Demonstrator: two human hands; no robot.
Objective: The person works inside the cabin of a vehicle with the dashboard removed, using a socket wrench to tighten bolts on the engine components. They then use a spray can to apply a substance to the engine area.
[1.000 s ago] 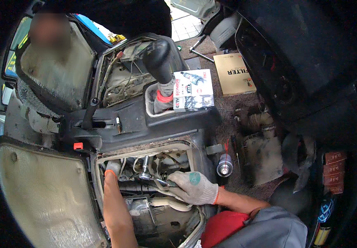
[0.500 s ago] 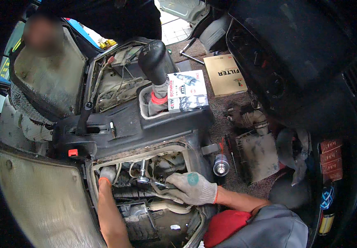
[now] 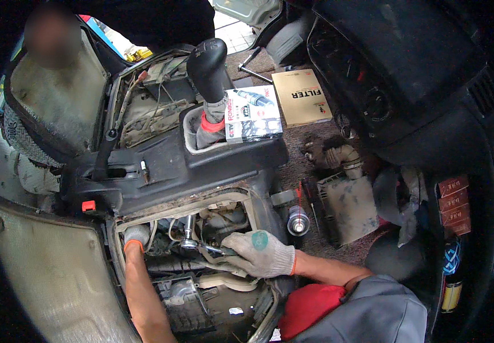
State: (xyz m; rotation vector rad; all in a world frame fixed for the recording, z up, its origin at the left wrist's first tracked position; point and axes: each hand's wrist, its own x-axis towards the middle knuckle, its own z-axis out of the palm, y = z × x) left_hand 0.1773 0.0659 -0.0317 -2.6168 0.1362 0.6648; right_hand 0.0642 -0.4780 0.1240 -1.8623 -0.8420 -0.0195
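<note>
My right hand (image 3: 261, 254), in a pale knitted work glove with a green patch, grips the handle of a ratchet wrench (image 3: 208, 248). From the ratchet's head a shiny extension bar (image 3: 189, 224) runs away into the engine bay (image 3: 224, 300). My left hand (image 3: 137, 234), gloved too, reaches in at the bay's left side beside some pale hoses. Its fingers are out of sight, so whether it holds anything cannot be told. Below the hands, a thick beige hose (image 3: 227, 281) crosses the bay.
Beyond the bay, a black console (image 3: 167, 166) carries a gear lever (image 3: 208, 63), a spark plug (image 3: 145, 171) and a white box (image 3: 254, 114). On the floor mat lie a filter box (image 3: 301, 98), a metal canister (image 3: 299, 222) and a dusty air-filter housing (image 3: 347, 208). Tipped-up seats stand left; another person is across.
The whole view has shifted slightly, with the scene sliding left in the picture. My right hand stays on the ratchet wrench, and my left hand remains in the bay's left side.
</note>
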